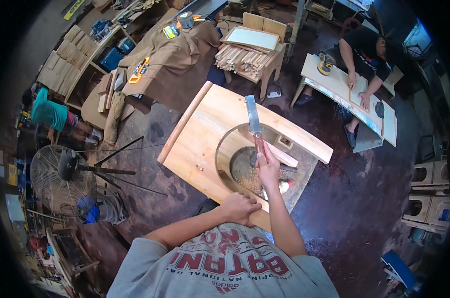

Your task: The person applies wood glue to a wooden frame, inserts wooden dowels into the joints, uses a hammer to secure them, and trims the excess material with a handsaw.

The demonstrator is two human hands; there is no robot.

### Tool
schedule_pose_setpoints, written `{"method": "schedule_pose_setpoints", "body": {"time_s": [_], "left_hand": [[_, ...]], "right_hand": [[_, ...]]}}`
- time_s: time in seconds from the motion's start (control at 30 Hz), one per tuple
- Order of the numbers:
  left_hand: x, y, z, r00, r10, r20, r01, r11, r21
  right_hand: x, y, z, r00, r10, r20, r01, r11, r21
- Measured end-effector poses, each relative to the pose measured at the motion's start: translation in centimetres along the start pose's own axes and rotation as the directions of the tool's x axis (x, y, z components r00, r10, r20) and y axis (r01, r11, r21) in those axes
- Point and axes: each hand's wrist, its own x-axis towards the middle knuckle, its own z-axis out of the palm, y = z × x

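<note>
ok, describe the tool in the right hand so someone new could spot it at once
Start at the big pale wooden panel with a round cutout, centre frame. The right hand reaches over that cutout, its grip closed around a reddish-brown handle. From it a flat, straight grey metal blade points away from the person: the only metal tool on the panel, unlike the yellow sander on the far white board.
</note>
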Motion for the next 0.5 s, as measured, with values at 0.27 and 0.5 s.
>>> {"method": "schedule_pose_setpoints", "body": {"time_s": [0.27, 0.5], "left_hand": [[-0.1, -0.1, 0.6, 1.0, -0.007, -0.01, 0.007, 1.0, -0.009], [0.2, 0.0, 0.7, 0.999, -0.019, -0.034, 0.019, 1.0, -0.012]], "right_hand": [[0.7, -0.9, -1.1, 0.999, 0.005, -0.033, -0.007, 0.997, -0.082], [-1.5, -0.3, -2.2, 0.996, -0.09, -0.014, 0.087, 0.989, -0.117]]}}
